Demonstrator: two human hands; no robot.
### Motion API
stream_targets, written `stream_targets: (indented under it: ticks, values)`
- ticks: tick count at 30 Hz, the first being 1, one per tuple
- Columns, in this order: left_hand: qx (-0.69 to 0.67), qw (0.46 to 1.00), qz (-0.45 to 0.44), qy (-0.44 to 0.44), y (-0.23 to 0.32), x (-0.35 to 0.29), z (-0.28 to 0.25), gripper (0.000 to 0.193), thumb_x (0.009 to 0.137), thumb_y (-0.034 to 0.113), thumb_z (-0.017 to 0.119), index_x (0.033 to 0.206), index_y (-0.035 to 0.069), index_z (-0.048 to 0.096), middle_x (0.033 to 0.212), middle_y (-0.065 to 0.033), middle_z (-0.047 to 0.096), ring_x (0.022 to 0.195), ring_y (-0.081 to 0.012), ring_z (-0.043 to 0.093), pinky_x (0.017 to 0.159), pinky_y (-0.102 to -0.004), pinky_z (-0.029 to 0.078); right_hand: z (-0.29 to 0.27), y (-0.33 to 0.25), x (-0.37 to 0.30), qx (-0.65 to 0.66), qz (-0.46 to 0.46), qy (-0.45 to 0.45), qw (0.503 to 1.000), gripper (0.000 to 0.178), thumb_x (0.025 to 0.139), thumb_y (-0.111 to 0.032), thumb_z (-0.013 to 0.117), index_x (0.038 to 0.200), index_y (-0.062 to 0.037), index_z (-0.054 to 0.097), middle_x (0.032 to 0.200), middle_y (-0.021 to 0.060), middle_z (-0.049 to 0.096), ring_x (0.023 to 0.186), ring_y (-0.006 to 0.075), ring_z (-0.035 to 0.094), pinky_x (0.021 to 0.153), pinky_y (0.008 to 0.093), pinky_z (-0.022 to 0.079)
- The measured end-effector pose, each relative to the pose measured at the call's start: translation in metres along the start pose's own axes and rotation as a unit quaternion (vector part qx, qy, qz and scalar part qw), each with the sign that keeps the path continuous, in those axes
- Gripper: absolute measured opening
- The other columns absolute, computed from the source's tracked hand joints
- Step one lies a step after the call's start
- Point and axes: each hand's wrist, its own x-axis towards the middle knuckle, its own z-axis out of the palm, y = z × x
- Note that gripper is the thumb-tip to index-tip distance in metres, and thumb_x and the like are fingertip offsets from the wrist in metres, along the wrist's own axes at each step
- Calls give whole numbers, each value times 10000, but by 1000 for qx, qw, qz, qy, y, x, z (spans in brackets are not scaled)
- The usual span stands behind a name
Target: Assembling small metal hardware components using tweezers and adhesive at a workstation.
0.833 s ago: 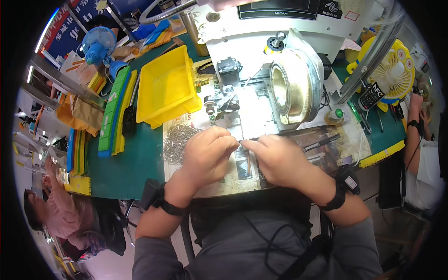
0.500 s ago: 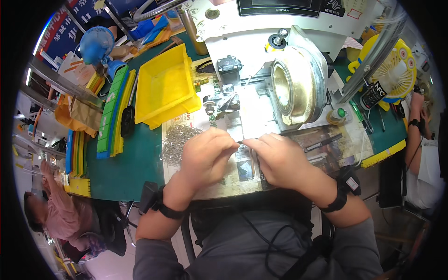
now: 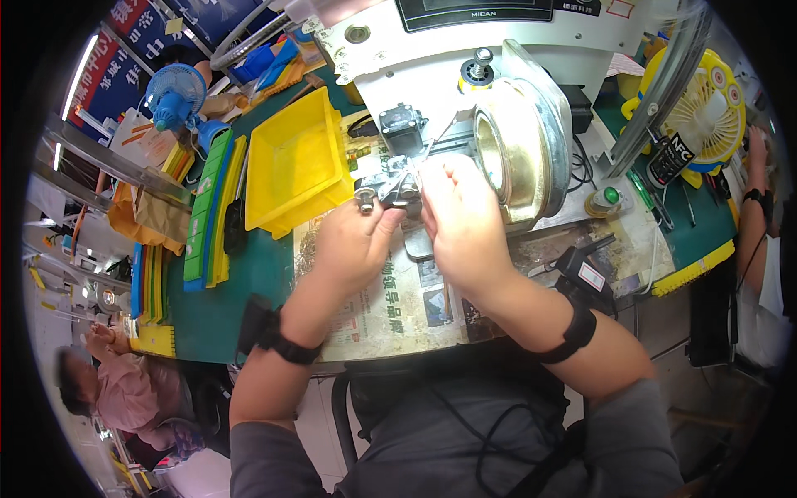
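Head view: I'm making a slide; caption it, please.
Left hand and right hand at a metal fixture, between a yellow bin and a round wheel.

- Far left: dark blue and red banner [image 3: 124, 70], bright tube light [image 3: 80, 76] beside it.
- Green-topped workbench [image 3: 241, 311] across the middle.
- Right: metal post [image 3: 660, 101].
- Near: pale floor [image 3: 320, 419], apparently tiled, partly hidden.

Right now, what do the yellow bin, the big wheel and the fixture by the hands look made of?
Yellow bin: probably moulded plastic, satin, from its even colour and rounded corners.
Big wheel: likely metal, brassy and fairly shiny, judging by its bright highlights, though glare washes parts out.
Fixture: seemingly bare metal, from its silvery glints; partly hidden.
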Motion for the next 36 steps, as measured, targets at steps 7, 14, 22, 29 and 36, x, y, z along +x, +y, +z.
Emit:
stream_targets:
  ticks: [7, 14, 22, 29, 36]
  values:
    - [-2, 997, 61, 51, -4, 5, -1, 306, 987, 284, 622, 822, 30, 669, 699, -151, 559, 654, -363, 558, 596, -464, 428, 1, 8, 5, -124, -89, 51, 987, 110, 995, -70, 562, 1017, 36, 586, 891, 88, 595, 750, 142, 571, 686, 296, 484]
    - [-67, 997, -2, 44, -6, -2, 6, 310, 982, 284, 635, 821, 21, 668, 707, -159, 579, 657, -358, 564, 598, -458, 428, 6, 9, 6, -169, -158, 38, 972, 109, 982, -52, 559, 1005, 47, 598, 902, 113, 591, 745, 186, 584, 698, 305, 488]
    - [27, 999, -20, -12, 26, -5, -22, 313, 941, 285, 678, 1041, -11, 692, 808, -185, 630, 775, -359, 623, 680, -446, 486, -3, -5, -13, -60, -15, -9, 998, 233, 1070, -192, 462, 1129, 13, 557, 767, 34, 553, 673, 109, 508, 638, 272, 436]
    - [93, 996, -2, -1, 27, -27, -4, 544, 917, 242, 688, 1349, -53, 538, 1081, -215, 643, 957, -368, 645, 813, -424, 529, -2, -22, -38, 6, 42, -88, 995, 604, 1046, -218, 531, 1501, 91, 282, 728, -1, 549, 592, 38, 450, 556, 204, 389]
    - [106, 994, -7, -13, 36, -20, -34, 402, 911, 198, 682, 1239, -27, 623, 1096, -199, 686, 983, -356, 669, 841, -418, 537, 21, 6, -11, 162, 21, 79, 983, 196, 1045, -173, 549, 876, -79, 518, 625, -22, 469, 496, 68, 399, 461, 229, 315]
